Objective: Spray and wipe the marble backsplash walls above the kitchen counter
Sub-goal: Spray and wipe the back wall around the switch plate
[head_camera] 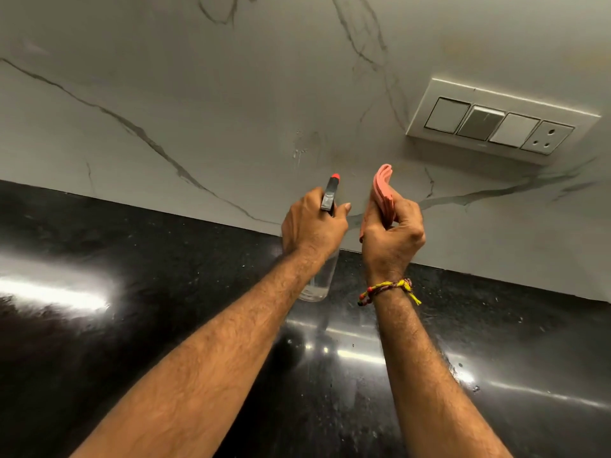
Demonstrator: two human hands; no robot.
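Observation:
The white marble backsplash [205, 104] with grey veins fills the upper half of the view. My left hand [310, 226] grips a clear spray bottle [319, 282] by its black trigger head, whose red nozzle [335, 177] points at the wall. Wet droplets and short runs [299, 150] show on the marble just above the nozzle. My right hand [393, 236] holds a folded pink cloth [383, 190] upright, close to the wall and to the right of the bottle. A woven yellow and red thread band circles my right wrist.
A white switch plate [496, 123] with three rocker switches and a round-pin socket is set in the wall at the upper right. The glossy black granite counter [132, 276] runs below the backsplash, with bright light reflections on it.

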